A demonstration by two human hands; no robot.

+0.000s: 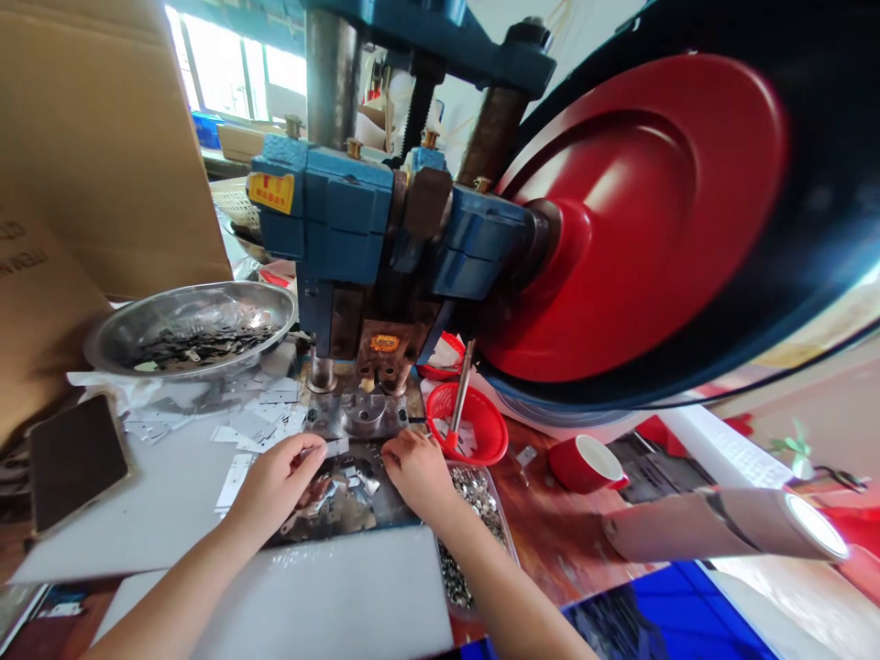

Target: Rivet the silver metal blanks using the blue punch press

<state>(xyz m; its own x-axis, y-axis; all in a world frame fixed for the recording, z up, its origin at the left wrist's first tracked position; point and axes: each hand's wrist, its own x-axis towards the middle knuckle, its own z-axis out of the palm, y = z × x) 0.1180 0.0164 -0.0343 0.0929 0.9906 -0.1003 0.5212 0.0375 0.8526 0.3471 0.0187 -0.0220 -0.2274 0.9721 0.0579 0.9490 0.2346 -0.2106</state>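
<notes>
My left hand [279, 477] rests at the front of a blue punch press [357, 220], fingers pinched on a small flat metal plate [335, 446] just before the die [361, 412]. My right hand [416, 472] lies beside it, fingers curled down onto a shiny tray [344, 500] strewn with small metal pieces; what it holds, if anything, is hidden. Both hands sit just below the press's ram.
A steel bowl [189, 330] of metal parts stands left, with loose plates [261, 417] scattered near it. A phone [75, 458] lies far left. A red basket [471, 426], red cup [584, 463], a tray of small studs [474, 522] and a large red flywheel [639, 220] are right.
</notes>
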